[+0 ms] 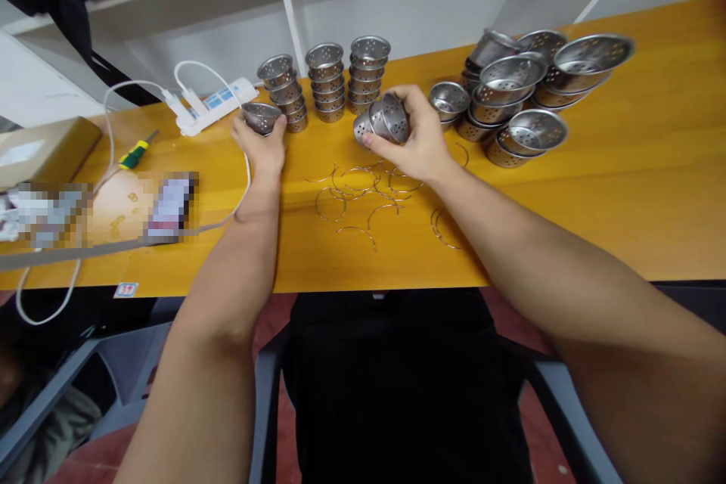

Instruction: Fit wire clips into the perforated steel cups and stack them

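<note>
My left hand (262,144) is closed around a small perforated metal cup (262,118), its mouth turned up, close to the leftmost stack of cups (286,94). In my right hand (423,134) are perforated metal cups (381,121), apparently two nested together and tilted on their side, gripped between thumb and fingers. They are above the table, in front of two more stacks of the same cups (326,83) (368,76). Several thin curved metal wires (363,193) lie scattered on the table below my right hand.
More perforated cups (510,83) stand in stacks at the right back. A white power strip (218,106) with plugged cables, a green-yellow screwdriver (134,156), a blurred phone (171,206) and a cardboard box (51,151) lie on the left of the yellow table (624,204). A shelf rises behind.
</note>
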{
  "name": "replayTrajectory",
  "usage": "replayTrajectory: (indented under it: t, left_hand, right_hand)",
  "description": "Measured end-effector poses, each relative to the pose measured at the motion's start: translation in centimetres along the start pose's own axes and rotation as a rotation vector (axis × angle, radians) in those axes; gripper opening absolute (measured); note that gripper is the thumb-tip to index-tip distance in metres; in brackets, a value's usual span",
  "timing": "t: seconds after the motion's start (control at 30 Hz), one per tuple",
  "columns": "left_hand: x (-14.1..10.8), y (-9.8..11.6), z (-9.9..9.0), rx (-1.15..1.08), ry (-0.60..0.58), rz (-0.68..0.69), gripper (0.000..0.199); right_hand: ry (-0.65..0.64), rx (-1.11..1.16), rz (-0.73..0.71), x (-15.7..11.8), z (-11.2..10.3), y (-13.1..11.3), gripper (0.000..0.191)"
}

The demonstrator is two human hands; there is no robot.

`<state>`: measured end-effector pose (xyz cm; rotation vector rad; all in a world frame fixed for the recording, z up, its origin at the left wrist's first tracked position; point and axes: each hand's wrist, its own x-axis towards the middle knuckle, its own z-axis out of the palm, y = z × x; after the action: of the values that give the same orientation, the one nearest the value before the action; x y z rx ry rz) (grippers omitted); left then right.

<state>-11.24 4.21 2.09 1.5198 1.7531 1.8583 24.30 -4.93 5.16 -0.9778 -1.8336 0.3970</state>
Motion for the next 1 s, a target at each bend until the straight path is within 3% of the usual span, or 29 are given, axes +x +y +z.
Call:
replayTrajectory:
  t: [0.1, 0.23, 0.37, 0.43, 0.53, 0.6, 0.73, 0.77, 0.87, 1.0]
  left_hand:
    - [-0.4, 0.8, -0.1, 0.121, 0.079, -0.13, 0.08]
    - [-0.9, 1.6, 0.1, 0.15, 0.027, -0.157, 0.07]
    - [-1.4, 3.4, -0.3, 0.208, -0.007, -0.211, 0.112]
    - [-1.9, 5.4, -0.9, 0.251, 0.001, -0.177, 0.124]
    - [-3.2, 8.8, -1.9, 0.254, -0.002, 0.029, 0.117]
    - [-4.5, 10.2, -1.9, 0.152, -0.118, 0.207, 0.111]
    - [-7.8, 9.9, 0.9, -0.133, -0.66, 0.445, 0.107]
    - [-8.6, 9.3, 1.9, -0.158, -0.744, 0.481, 0.112]
    - [-9.9, 8.0, 3.9, -0.181, -0.791, 0.501, 0.106]
    - [-9.6, 7.7, 3.8, -0.186, -0.788, 0.465, 0.088]
  right_hand:
    - [0.004, 0.022, -0.016, 0.0, 0.1, 0.2, 0.088]
    - [0.019, 0.041, -0.007, 0.1, 0.3, 0.8, 0.091]
    - [0.021, 0.06, -0.007, 0.2, 0.5, 1.1, 0.095]
    - [0.025, 0.06, -0.008, 0.3, 0.5, 1.2, 0.098]
    - [0.019, 0.039, 0.023, 0.2, 0.5, 1.2, 0.105]
    - [-0.004, 0.006, 0.065, 0.1, 0.5, 0.9, 0.103]
    - [-0.047, -0.095, 0.144, -0.2, 0.4, -0.4, 0.094]
    - [-0.05, -0.117, 0.149, -0.3, 0.5, -0.7, 0.093]
    - [-0.074, -0.143, 0.141, -0.5, 0.8, -1.7, 0.09]
    - [-0.137, -0.11, 0.118, -0.4, 0.5, -2.9, 0.087]
